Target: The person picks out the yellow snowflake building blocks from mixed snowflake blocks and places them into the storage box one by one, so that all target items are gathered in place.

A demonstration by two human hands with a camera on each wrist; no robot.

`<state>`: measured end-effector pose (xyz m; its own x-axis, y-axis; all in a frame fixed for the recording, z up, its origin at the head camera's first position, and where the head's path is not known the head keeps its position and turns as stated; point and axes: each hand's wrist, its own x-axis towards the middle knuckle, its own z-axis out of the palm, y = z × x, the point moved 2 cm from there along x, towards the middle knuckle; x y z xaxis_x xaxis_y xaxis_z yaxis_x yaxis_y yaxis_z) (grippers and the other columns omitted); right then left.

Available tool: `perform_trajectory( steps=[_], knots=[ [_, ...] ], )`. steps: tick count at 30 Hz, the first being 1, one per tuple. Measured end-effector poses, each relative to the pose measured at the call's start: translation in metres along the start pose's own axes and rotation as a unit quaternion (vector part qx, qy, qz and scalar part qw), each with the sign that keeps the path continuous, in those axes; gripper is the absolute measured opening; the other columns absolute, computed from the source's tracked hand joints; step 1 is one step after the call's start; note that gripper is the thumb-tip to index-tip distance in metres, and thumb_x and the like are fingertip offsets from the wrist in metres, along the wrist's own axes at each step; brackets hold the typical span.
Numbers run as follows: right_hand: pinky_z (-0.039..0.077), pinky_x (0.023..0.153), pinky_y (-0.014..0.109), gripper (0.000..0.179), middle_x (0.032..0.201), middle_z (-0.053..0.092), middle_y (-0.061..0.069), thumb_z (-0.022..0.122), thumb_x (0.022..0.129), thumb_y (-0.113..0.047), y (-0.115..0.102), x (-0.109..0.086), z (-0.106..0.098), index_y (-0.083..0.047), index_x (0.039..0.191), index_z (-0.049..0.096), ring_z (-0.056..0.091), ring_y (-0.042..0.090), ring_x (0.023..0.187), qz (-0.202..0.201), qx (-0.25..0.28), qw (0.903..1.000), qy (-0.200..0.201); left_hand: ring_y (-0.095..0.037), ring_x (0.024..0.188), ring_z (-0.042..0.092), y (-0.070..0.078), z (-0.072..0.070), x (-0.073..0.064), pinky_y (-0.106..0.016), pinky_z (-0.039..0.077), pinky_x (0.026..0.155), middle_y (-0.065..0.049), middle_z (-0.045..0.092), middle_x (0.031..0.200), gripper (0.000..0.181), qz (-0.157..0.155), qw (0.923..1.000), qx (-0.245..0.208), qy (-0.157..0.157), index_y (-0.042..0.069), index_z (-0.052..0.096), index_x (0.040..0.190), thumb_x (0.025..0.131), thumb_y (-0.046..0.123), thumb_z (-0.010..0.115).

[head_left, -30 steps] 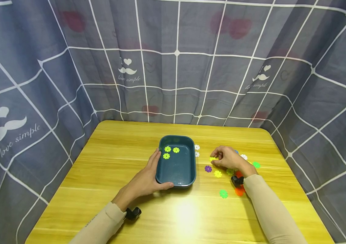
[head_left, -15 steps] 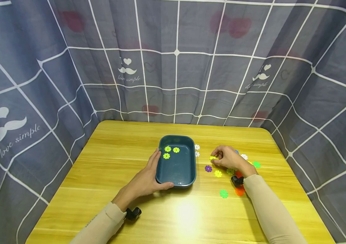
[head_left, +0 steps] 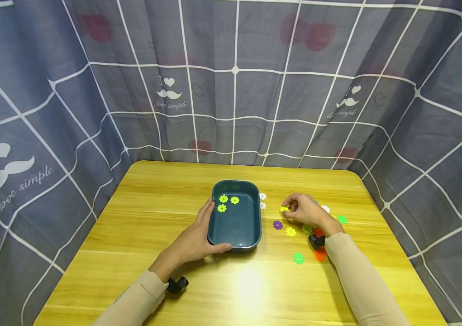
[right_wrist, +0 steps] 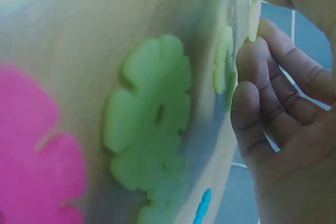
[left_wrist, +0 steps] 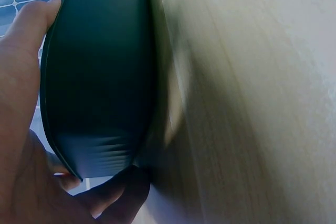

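Note:
My left hand (head_left: 192, 240) grips the near left corner of a dark teal plastic tub (head_left: 236, 228), its thumb at the front rim and its fingers along the left side. The left wrist view looks onto the outer wall of the tub (left_wrist: 105, 66). Inside lie three yellow-green snowflake discs (head_left: 221, 208). To the right, my right hand (head_left: 307, 212) pinches a yellow snowflake disc (right_wrist: 255, 19) between thumb and index finger, a little above the table. Below that hand are a purple disc (head_left: 278, 225) and a loose yellow disc (head_left: 291, 232).
Two white discs (head_left: 263, 205) lie close to the tub's right side. Orange discs (head_left: 319, 255) and others are partly hidden under the right wrist. A green disc (head_left: 298, 258) lies nearer the front. Grey checked curtains (head_left: 214, 99) surround the wooden table (head_left: 153, 194).
My right hand has lifted very slightly with the yellow snowflake disc between its fingertips. The left hand and the tub stay in place.

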<state>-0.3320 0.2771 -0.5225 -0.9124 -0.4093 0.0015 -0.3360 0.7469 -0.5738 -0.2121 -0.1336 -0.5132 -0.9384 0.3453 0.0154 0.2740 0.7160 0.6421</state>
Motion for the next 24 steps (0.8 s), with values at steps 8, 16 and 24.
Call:
perform_trajectory(
  steps=[8,16,24],
  knots=[
    [0.061,0.081,0.027,0.022,0.097,0.079,-0.001,0.092,0.101,-0.020,-0.006,0.000,-0.002,-0.009,0.118,0.082,0.070,0.012,0.086,-0.016,0.003,0.9999,0.004,-0.049,0.157,0.061,0.001,-0.001,0.000,-0.068,0.059,0.120,0.000,0.001,0.200,0.147,-0.003,1.0000,0.001,-0.001,0.014,0.009,0.189,0.087,0.077,0.093],
    [0.061,0.079,0.026,0.022,0.095,0.079,-0.001,0.093,0.099,-0.020,-0.014,0.000,-0.005,-0.010,0.116,0.083,0.070,0.010,0.083,-0.033,0.006,0.9993,0.014,-0.049,0.156,0.063,0.000,-0.001,0.000,-0.068,0.060,0.119,-0.001,0.000,0.200,0.147,-0.002,1.0000,0.004,-0.002,0.014,0.009,0.189,0.086,0.078,0.092],
    [0.061,0.078,0.025,0.022,0.094,0.079,-0.001,0.095,0.097,-0.016,-0.024,-0.001,-0.009,-0.010,0.116,0.083,0.070,0.011,0.082,-0.049,0.017,0.9984,0.022,-0.049,0.157,0.062,0.000,0.000,0.000,-0.068,0.059,0.120,-0.002,0.000,0.200,0.148,0.001,1.0000,-0.002,-0.003,0.014,0.008,0.189,0.086,0.079,0.092]
  ],
)
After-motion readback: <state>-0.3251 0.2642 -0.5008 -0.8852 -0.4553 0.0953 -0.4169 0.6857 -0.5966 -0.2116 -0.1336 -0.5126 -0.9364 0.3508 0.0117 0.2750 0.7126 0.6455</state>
